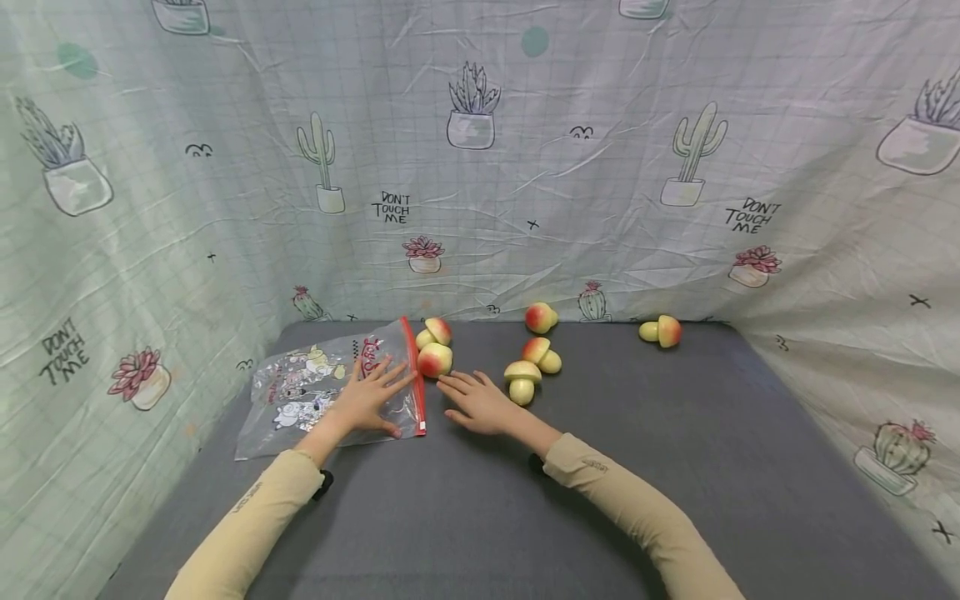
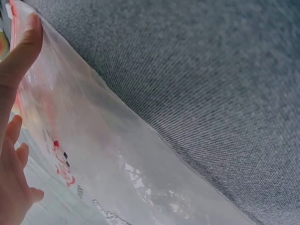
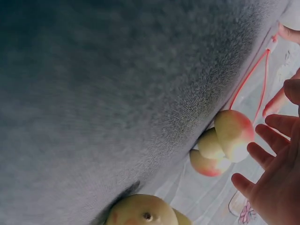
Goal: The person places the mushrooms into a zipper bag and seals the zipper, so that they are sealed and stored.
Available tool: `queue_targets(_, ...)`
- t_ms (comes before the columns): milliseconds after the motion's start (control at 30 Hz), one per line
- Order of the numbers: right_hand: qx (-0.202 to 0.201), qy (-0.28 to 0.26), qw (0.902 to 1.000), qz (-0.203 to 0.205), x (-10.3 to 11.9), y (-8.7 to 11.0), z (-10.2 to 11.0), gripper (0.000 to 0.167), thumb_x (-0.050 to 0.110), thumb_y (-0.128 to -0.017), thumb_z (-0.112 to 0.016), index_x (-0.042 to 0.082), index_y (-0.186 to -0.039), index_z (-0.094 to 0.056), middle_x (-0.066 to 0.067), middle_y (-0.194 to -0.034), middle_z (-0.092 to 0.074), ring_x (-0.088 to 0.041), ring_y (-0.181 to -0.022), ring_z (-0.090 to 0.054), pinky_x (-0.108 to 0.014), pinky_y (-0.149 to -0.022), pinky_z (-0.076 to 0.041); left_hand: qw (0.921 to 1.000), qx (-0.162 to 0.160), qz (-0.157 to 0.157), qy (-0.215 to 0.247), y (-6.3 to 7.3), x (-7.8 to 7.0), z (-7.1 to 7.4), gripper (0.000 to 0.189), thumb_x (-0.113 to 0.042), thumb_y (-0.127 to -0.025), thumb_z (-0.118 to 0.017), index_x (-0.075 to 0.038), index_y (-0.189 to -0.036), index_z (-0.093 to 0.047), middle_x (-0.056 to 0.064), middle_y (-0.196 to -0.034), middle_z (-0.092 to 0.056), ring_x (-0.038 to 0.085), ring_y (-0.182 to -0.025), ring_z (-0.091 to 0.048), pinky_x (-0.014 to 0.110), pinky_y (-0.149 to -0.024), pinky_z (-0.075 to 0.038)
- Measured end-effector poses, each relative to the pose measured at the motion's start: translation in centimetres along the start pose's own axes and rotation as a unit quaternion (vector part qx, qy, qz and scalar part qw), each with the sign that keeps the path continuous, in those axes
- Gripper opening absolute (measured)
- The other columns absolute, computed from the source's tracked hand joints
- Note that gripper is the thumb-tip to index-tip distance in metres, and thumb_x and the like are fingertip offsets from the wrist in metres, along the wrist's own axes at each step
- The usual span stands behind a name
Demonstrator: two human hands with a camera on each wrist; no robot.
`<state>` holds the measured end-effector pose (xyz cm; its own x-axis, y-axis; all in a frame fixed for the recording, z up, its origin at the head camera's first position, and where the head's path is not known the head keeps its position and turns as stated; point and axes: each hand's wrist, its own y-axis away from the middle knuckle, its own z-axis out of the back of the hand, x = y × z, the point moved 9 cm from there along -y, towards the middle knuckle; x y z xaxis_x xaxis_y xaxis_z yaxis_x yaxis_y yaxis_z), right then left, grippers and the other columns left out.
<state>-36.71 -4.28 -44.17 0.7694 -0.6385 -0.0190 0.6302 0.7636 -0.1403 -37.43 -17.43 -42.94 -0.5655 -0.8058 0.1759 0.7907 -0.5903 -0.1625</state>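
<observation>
A clear plastic zip bag (image 1: pixel 300 387) with a red zip strip and printed cartoon figures lies flat on the left of the table. My left hand (image 1: pixel 367 398) rests on it with spread fingers, near the zip end; its thumb (image 2: pixel 30 40) touches the film close to the strip. My right hand (image 1: pixel 480 404) is held with straight fingers just right of the bag, holding nothing. A red-and-yellow toy mushroom (image 1: pixel 435 361) is by its fingertips, beside the strip, and a second one (image 1: pixel 437 332) is behind that. In the right wrist view, the zip strip (image 3: pixel 248 77) parts into two red lines.
Right of my right hand stands a yellow toy mushroom (image 1: pixel 522 382), with another (image 1: pixel 542 355) behind it and one (image 1: pixel 541 317) near the back edge. Farther right lies one more mushroom (image 1: pixel 662 332). A printed cloth (image 1: pixel 525 183) hangs around the grey table (image 1: pixel 480 525).
</observation>
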Motion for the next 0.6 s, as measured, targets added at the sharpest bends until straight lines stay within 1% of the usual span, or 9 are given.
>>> queue_targets(133, 0.022, 0.024, 0.9994, 0.009, 0.5, -0.8, -0.6, 0.054, 0.039, -0.093, -0.04, 0.015, -0.14, -0.029, 0.002, -0.146, -0.028, -0.017, -0.135, -0.025, -0.046, -0.105, -0.027, 0.9996, 0.005, -0.003, -0.027, 0.1, -0.2, -0.2, 0.102, -0.063, -0.051, -0.07, -0.02, -0.137, -0.035, 0.007, -0.142, -0.036, 0.035, -0.132, -0.027, 0.067, -0.099, -0.013)
queue_targets(200, 0.039, 0.032, 0.9986, 0.012, 0.8, -1.1, -0.9, 0.054, 0.04, -0.093, -0.039, 0.017, -0.14, -0.028, 0.003, -0.147, -0.027, -0.016, -0.135, -0.025, -0.045, -0.105, -0.027, 0.9991, 0.003, -0.009, -0.04, 0.1, -0.5, -0.3, 0.102, -0.062, -0.051, -0.07, -0.018, -0.137, -0.036, 0.008, -0.141, -0.038, 0.035, -0.131, -0.029, 0.067, -0.099, -0.014)
queue_targets(400, 0.084, 0.045, 0.9953, 0.017, 1.6, -1.9, -1.7, 0.054, 0.042, -0.094, -0.034, 0.021, -0.142, -0.023, 0.006, -0.148, -0.022, -0.015, -0.136, -0.024, -0.046, -0.105, -0.027, 0.9983, 0.019, -0.02, -0.052, -0.2, -1.3, -0.3, 0.1, -0.056, -0.054, -0.073, -0.016, -0.137, -0.035, 0.005, -0.142, -0.037, 0.033, -0.132, -0.029, 0.066, -0.099, -0.016)
queue_targets(600, 0.11, 0.053, 0.9925, 0.014, 2.1, -2.6, -2.2, 0.053, 0.043, -0.094, -0.031, 0.024, -0.142, -0.022, 0.008, -0.147, -0.024, -0.013, -0.136, -0.024, -0.045, -0.105, -0.027, 0.9979, 0.035, -0.017, -0.051, -0.3, -1.3, -0.4, 0.101, -0.056, -0.053, -0.073, -0.014, -0.137, -0.036, 0.005, -0.141, -0.038, 0.034, -0.132, -0.029, 0.066, -0.099, -0.015)
